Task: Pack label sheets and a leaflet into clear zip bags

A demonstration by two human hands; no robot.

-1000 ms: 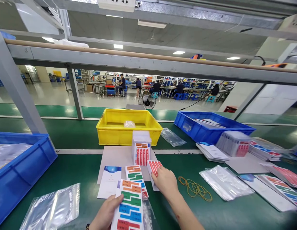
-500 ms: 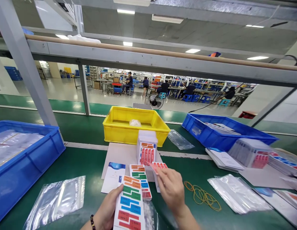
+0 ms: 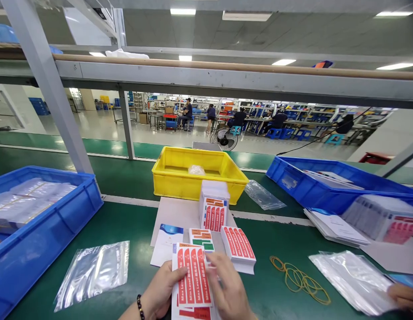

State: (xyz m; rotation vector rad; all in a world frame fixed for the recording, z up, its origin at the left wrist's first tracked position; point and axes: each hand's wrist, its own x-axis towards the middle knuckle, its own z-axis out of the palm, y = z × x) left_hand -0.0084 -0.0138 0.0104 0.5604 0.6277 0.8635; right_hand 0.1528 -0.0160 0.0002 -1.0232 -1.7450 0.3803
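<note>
My left hand [image 3: 159,286] grips a small stack of sticker sheets, its thumb on the top sheet. That top sheet [image 3: 194,278] has red strips reading Max Level and Min Level and covers most of the coloured sheets. My right hand [image 3: 228,284] closes on its right edge, the fingers slightly blurred. Just beyond lie a coloured sticker stack [image 3: 202,238], a white leaflet [image 3: 168,240] with a blue top, and a thick stack of red-strip sheets [image 3: 238,244]. Behind these stands a taller block of sticker sets [image 3: 214,213] in clear plastic.
A yellow bin [image 3: 193,186] stands at the back, between blue bins at left [image 3: 82,204] and right [image 3: 313,191]. Clear bags [image 3: 96,271], rubber bands [image 3: 299,280] and more bags [image 3: 353,278] lie about. Another person's hand [image 3: 404,295] touches the right-hand bags.
My right hand has brought a red-strip sheet left from its stack onto the coloured sheets in my left hand. Another person's hand has appeared at the right edge. The view has shifted.
</note>
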